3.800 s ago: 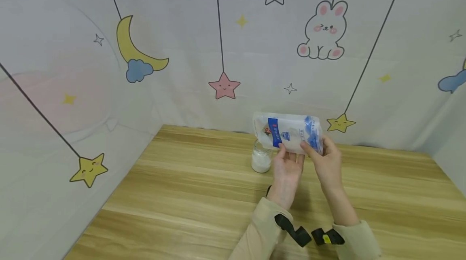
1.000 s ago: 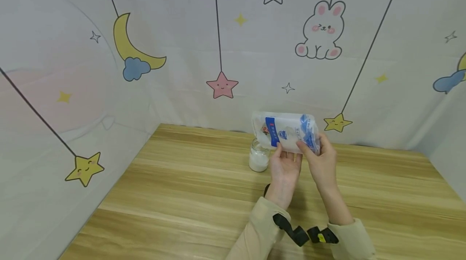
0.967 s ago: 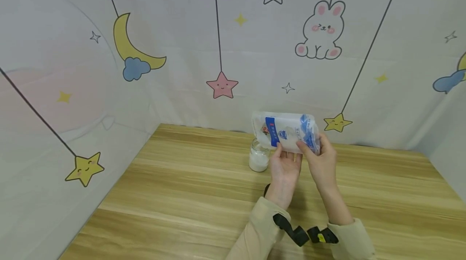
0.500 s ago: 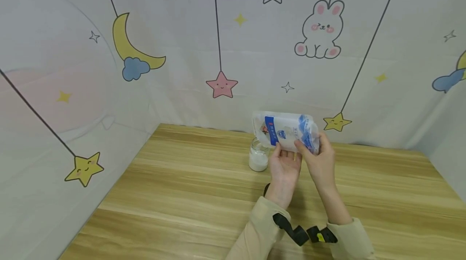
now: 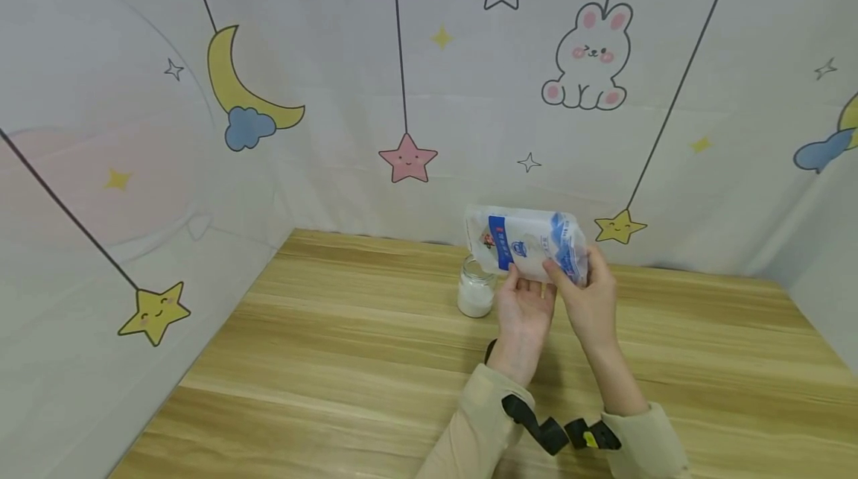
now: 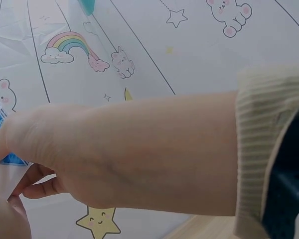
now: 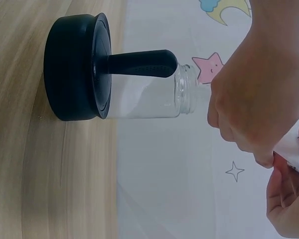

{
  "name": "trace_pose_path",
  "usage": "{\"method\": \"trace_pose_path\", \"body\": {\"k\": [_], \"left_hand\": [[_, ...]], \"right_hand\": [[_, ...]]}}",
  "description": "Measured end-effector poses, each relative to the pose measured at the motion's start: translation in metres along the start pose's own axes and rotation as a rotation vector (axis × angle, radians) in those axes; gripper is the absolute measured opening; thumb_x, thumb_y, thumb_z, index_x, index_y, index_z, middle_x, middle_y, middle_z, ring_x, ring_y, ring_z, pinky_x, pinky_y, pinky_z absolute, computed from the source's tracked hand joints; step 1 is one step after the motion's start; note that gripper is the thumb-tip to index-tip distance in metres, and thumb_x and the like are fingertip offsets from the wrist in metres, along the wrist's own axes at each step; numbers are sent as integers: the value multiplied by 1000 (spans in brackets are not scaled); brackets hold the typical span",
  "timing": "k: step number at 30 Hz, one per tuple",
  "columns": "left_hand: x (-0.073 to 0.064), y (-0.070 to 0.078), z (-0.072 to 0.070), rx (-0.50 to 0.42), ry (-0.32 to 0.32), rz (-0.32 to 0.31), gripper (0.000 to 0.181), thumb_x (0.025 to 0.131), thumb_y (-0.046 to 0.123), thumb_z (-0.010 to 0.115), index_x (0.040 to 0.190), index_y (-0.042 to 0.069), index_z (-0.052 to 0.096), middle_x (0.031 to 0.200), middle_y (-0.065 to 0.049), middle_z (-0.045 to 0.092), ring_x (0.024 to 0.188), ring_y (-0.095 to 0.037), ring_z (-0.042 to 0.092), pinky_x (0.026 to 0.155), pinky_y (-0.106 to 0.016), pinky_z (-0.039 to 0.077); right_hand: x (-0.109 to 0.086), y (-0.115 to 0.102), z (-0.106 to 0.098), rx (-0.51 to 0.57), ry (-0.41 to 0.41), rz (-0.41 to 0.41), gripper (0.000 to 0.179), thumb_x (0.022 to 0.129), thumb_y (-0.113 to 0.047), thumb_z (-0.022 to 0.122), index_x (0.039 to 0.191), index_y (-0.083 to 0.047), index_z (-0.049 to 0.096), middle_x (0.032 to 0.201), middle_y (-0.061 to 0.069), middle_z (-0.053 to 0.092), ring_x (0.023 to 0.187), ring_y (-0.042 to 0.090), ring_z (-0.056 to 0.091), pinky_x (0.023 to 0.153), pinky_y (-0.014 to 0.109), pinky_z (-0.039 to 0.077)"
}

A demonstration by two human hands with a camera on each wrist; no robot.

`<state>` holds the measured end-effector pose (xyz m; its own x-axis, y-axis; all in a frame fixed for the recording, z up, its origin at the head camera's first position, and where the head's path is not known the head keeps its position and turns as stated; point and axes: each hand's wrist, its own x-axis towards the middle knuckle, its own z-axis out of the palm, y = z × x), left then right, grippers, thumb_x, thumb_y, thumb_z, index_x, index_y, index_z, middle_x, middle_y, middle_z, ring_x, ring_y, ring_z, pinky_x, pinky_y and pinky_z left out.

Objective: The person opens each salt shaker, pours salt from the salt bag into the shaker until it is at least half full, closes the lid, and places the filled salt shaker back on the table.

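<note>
As I watch remotely, one left hand [image 5: 525, 313] and one right hand [image 5: 593, 303] grip one oblong white-and-blue plastic pouch [image 5: 534, 238] near one clear round glass jar [image 5: 475, 297].

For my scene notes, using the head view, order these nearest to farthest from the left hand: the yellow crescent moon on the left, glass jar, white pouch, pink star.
From the left hand:
1. White pouch: gripped by it.
2. Glass jar: just left, on the table.
3. Pink star: up and left, on the backdrop.
4. Yellow crescent moon: higher, farther left.
</note>
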<state>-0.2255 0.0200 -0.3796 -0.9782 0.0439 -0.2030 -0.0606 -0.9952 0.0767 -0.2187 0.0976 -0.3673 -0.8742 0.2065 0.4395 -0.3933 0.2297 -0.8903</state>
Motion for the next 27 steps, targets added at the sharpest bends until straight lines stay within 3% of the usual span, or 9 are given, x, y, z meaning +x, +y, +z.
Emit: {"method": "trace_pose_path", "body": {"k": [6, 18, 27], "left_hand": [[0, 0, 0, 1, 19, -7, 40, 104, 26, 35, 136, 4, 42, 128, -7, 61, 129, -20, 51, 109, -37, 42], [0, 0, -1, 13, -6, -1, 40, 104, 27, 36, 136, 3, 42, 117, -4, 66, 118, -16, 59, 110, -37, 41], [-1, 0, 0, 20, -29, -3, 41, 105, 27, 32, 137, 3, 41, 120, -3, 62, 123, -17, 53, 110, -35, 39]], "right_hand": [[0, 1, 0, -11, 10, -41, 31, 85, -11, 73, 111, 1, 61, 98, -25, 63, 94, -2, 63, 78, 11, 52], [-1, 0, 1, -20, 35, -55, 31, 84, -8, 72, 111, 3, 61, 96, -28, 63, 92, -4, 63, 78, 10, 52], [0, -2, 0, -12, 28, -17, 38, 84, -12, 74, 117, -1, 58, 102, -19, 63, 95, -2, 63, 80, 11, 52]]}}
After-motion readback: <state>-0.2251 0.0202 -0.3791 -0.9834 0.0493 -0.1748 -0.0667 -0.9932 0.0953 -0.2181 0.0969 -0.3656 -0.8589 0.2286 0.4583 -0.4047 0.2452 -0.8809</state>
